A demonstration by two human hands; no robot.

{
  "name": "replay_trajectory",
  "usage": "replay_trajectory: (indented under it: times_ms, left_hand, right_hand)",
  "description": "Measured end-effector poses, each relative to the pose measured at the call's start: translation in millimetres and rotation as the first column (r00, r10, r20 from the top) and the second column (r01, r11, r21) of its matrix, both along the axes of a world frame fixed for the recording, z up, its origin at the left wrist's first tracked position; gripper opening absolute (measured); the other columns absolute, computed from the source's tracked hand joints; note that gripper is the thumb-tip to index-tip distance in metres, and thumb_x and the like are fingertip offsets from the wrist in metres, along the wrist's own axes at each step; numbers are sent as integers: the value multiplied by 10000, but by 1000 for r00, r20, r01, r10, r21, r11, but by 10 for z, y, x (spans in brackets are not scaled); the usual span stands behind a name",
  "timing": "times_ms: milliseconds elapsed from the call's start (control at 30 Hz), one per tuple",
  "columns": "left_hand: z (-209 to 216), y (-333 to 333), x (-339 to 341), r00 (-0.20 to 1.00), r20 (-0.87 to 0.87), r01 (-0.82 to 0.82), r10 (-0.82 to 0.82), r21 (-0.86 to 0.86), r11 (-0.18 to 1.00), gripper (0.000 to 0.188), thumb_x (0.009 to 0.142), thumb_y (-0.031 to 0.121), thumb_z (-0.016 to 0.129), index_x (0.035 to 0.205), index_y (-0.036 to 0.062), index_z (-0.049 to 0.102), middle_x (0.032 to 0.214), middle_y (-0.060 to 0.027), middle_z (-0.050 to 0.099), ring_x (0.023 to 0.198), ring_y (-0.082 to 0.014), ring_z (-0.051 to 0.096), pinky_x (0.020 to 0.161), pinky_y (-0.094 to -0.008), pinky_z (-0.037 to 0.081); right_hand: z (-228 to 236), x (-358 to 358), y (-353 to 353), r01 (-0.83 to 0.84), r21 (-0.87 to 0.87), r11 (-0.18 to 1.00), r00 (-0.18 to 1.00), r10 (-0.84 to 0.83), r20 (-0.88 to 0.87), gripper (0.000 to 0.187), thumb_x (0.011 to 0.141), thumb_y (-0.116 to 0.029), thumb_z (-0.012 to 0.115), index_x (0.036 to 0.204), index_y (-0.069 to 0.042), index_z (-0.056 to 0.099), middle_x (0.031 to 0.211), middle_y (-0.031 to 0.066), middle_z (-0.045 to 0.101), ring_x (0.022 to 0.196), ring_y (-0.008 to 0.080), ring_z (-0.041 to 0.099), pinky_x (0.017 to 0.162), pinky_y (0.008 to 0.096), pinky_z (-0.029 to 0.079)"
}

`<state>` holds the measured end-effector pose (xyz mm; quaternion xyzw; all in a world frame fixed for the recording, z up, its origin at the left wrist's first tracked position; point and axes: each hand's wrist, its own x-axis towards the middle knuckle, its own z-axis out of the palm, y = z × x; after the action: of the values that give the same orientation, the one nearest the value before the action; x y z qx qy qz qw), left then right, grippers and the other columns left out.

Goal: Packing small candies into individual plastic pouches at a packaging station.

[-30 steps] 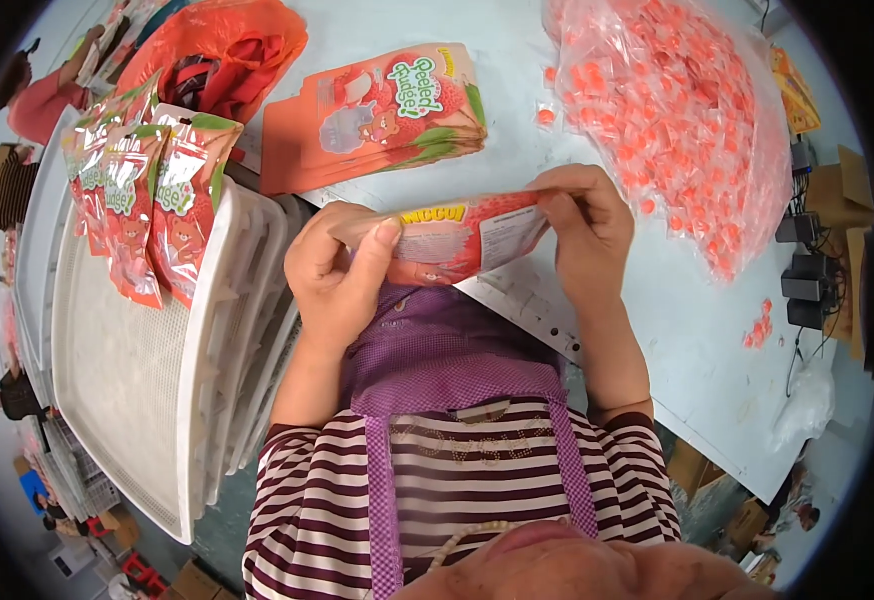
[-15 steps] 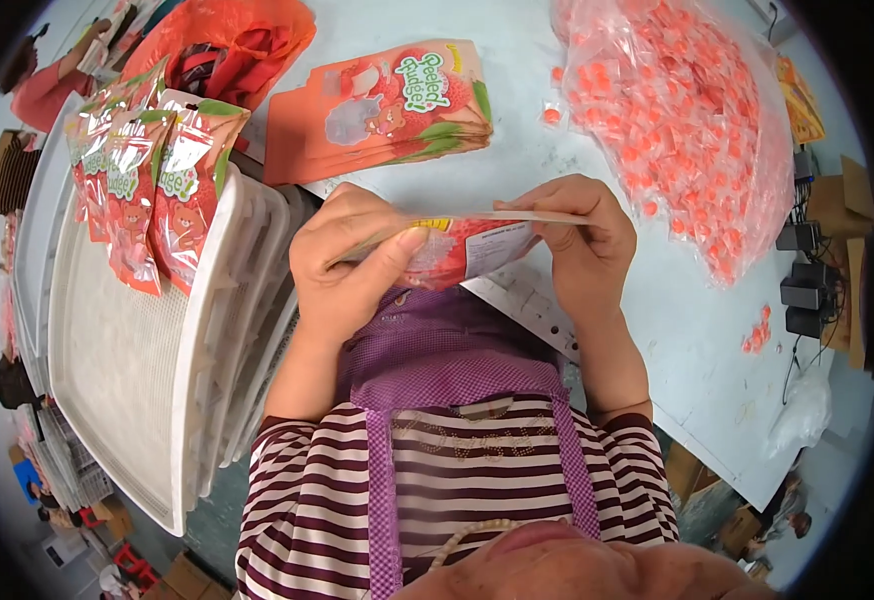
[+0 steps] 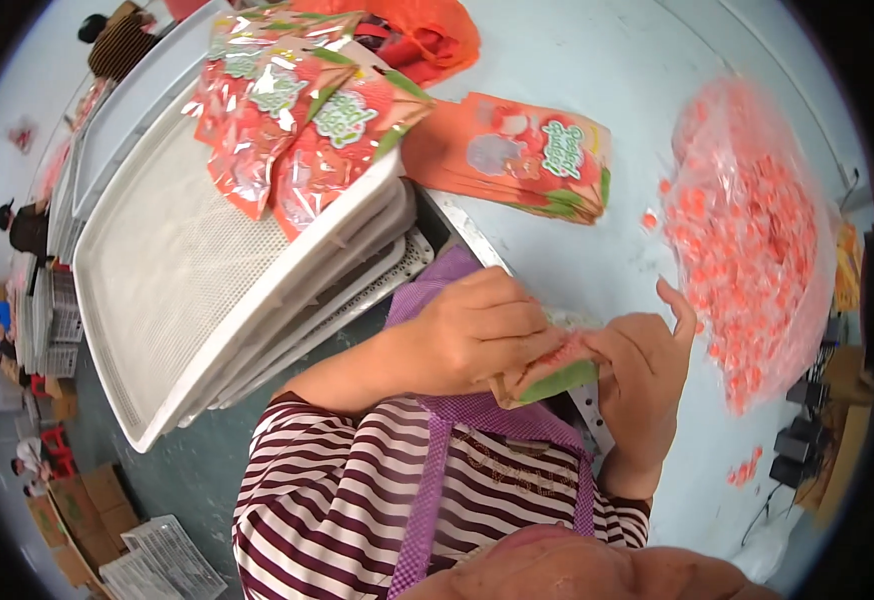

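Observation:
Close to my chest, both hands grip one red and green candy pouch (image 3: 547,378). My left hand (image 3: 482,330) is closed on its left side, and my right hand (image 3: 645,375) pinches the right side with one finger raised. Much of the pouch is hidden by my fingers. Just beyond lies a stack of flat orange-red pouches (image 3: 517,150) on the pale table (image 3: 557,60). Several glossy filled pouches (image 3: 327,130) rest at the far end of the white mesh tray (image 3: 172,270) on my left.
On the right of the table lies a big clear bag of red wrapped candies (image 3: 747,250). A few loose candies (image 3: 745,467) are near it. Black boxes (image 3: 797,440) with cables stand at the right edge. An orange-red bag (image 3: 422,40) sits at the back. Trays are stacked beneath the top one.
The view has turned toward the left. The pouch, earlier stretched wide between my hands, is now tilted and bunched, with my hands closer together.

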<state>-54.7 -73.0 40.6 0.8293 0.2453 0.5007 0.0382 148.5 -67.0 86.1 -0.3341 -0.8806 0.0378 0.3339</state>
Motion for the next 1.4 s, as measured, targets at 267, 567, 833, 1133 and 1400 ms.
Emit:
replay_trajectory:
  times_ms: [267,567,833,1133,1400]
  left_hand:
    - [-45,-158,-93,995,81,66,-63,-34,997,366,594,165,740,903,-1,635,809,-80,575,666,-243,543,575,-340,444]
    - [-13,-356,-252,997,37,64,-65,30,998,354,595,186,706,878,-10,626,780,-69,556,641,-243,518,560,-334,416]
    - [54,-451,-271,972,221,-41,82,-182,982,287,666,95,714,930,12,641,771,-80,577,656,-244,534,557,-333,432]
    - [43,-426,-342,986,167,2,23,-149,989,187,731,96,717,888,5,674,751,-93,603,629,-217,565,564,-303,458]
    - [80,-415,-252,994,93,-22,50,-277,961,261,644,23,762,880,32,650,697,-44,567,581,-189,514,508,-277,418]
  right_hand:
    - [2,-112,-91,-68,0,998,992,68,103,163,658,22,591,799,-53,561,719,28,497,661,191,523,953,514,357]
    - [114,-295,-108,-229,-73,971,966,236,107,124,654,6,609,739,-33,528,683,61,476,642,224,500,912,498,380]
    - [105,-288,-86,-235,-71,969,970,238,46,152,626,47,586,755,-29,558,693,66,491,632,236,494,883,468,406]
    - [94,-332,-90,-275,-140,951,959,282,34,148,629,9,624,756,-49,576,671,48,471,596,220,466,915,478,396]
    - [-22,-256,-10,-282,-153,947,946,301,122,145,636,-15,626,752,-98,599,597,5,382,563,190,427,926,472,399]
